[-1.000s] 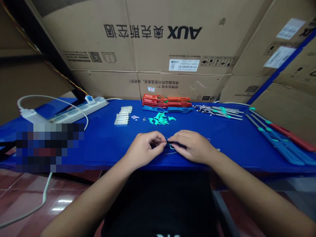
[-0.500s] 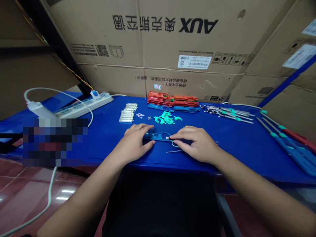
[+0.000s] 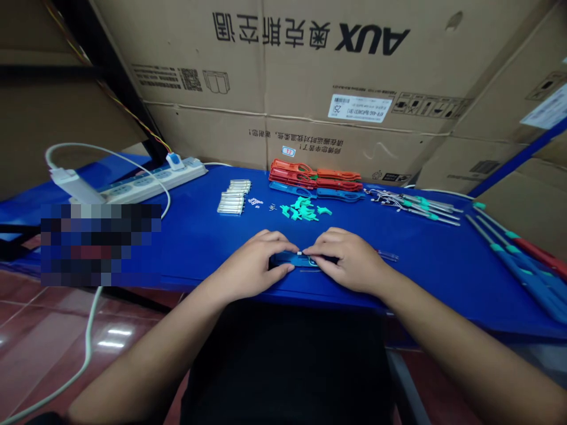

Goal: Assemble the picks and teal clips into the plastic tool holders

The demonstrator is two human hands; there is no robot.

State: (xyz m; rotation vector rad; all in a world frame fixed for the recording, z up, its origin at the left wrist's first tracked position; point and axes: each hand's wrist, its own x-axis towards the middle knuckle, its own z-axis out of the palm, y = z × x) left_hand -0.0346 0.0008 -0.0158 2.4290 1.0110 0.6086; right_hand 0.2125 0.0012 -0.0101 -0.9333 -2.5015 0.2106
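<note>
Blue casing (image 3: 289,259), one, between two hands (image 3: 248,265)

two hands (image 3: 250,265) (image 3: 357,260) at one blue casing (image 3: 287,258), one power strip (image 3: 133,188)

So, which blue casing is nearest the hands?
The casing between left hand and right hand; other blue ones lie at the back or far right.

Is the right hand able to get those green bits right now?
Probably yes: the green pieces lie on the blue table just beyond the right hand, and nothing seems to stand between. The hand is busy at the blue piece, though.
</note>
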